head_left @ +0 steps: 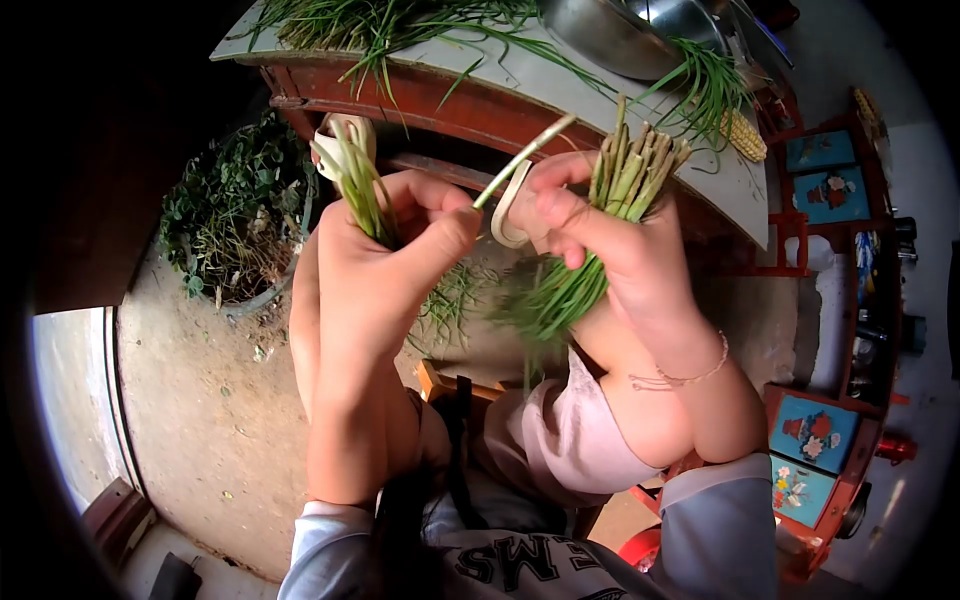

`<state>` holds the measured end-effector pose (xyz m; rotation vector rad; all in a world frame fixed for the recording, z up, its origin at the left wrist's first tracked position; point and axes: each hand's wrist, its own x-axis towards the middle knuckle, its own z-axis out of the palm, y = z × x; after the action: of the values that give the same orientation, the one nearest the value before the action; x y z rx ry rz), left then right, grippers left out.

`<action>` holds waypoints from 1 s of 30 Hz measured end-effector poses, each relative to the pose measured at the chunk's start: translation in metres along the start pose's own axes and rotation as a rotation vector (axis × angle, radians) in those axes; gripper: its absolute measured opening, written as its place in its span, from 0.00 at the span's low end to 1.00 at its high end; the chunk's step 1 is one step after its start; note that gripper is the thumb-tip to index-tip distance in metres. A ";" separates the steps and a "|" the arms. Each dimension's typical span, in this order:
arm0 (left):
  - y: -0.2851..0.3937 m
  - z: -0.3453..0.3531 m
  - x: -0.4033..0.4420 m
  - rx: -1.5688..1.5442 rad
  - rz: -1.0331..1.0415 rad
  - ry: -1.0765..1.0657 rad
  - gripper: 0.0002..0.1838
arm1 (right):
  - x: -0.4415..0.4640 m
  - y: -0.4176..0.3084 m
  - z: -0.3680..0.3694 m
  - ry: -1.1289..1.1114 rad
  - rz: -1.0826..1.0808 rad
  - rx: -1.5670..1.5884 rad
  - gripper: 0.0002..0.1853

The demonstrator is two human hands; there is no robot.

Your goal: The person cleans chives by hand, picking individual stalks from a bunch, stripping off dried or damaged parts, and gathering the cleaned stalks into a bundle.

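My left hand (400, 225) is closed around a few pale-stemmed green stalks (362, 185), and its thumb and index finger pinch the lower end of a single white stalk (525, 160). That stalk slants up to the right. In my right hand (625, 225) is a thick bundle of green stalks (630, 170), gripped with the cut brownish ends up. The bundle's green leaves (565, 300) hang below the hand, blurred at the tips. Both hands are above my lap, apart from each other.
A table (560, 90) across the top bears loose green stalks (360, 25), a metal bowl (610, 35) and a corn cob (743, 135). A container of leafy plants (240, 210) stands on the floor at left. Trimmings (450, 305) lie on the floor. Painted cabinets (830, 190) line the right.
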<state>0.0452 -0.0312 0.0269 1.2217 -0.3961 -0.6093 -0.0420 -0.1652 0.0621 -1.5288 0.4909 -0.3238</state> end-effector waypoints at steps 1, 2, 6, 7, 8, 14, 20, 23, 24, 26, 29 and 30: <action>0.000 0.003 -0.001 0.005 0.002 -0.016 0.02 | -0.002 -0.002 0.003 -0.027 -0.004 -0.002 0.08; -0.001 0.006 -0.002 -0.038 0.023 -0.042 0.03 | -0.003 -0.002 0.006 -0.037 -0.026 0.051 0.08; -0.001 0.015 -0.005 -0.016 0.102 -0.076 0.04 | -0.006 0.001 0.014 -0.007 -0.052 0.116 0.06; -0.001 0.018 -0.006 -0.020 0.101 -0.074 0.04 | -0.006 0.002 0.015 0.018 -0.067 0.121 0.05; 0.000 0.020 -0.007 0.014 0.135 -0.024 0.03 | -0.007 0.003 0.014 0.032 -0.096 0.129 0.05; -0.001 0.016 -0.010 0.043 0.144 -0.008 0.04 | -0.009 0.002 0.014 0.003 -0.104 0.097 0.06; 0.002 0.016 -0.010 -0.015 0.088 -0.056 0.07 | -0.009 0.002 0.010 -0.058 -0.116 0.031 0.05; 0.005 0.017 -0.010 -0.040 0.065 -0.071 0.07 | -0.011 0.001 0.008 -0.075 -0.101 0.005 0.06; 0.006 0.018 -0.010 -0.033 0.052 -0.071 0.07 | -0.011 0.000 0.007 -0.084 -0.083 -0.018 0.06; 0.006 0.018 -0.010 -0.030 0.054 -0.083 0.07 | -0.012 -0.002 0.004 -0.085 -0.091 -0.050 0.06; 0.005 0.019 -0.011 -0.032 0.066 -0.075 0.08 | -0.014 -0.002 0.005 -0.052 -0.094 -0.073 0.06; 0.004 0.019 -0.011 -0.036 0.075 -0.056 0.08 | -0.014 -0.003 0.005 -0.017 -0.089 -0.060 0.06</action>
<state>0.0268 -0.0373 0.0371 1.1525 -0.4742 -0.5851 -0.0516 -0.1538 0.0661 -1.6139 0.4232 -0.3672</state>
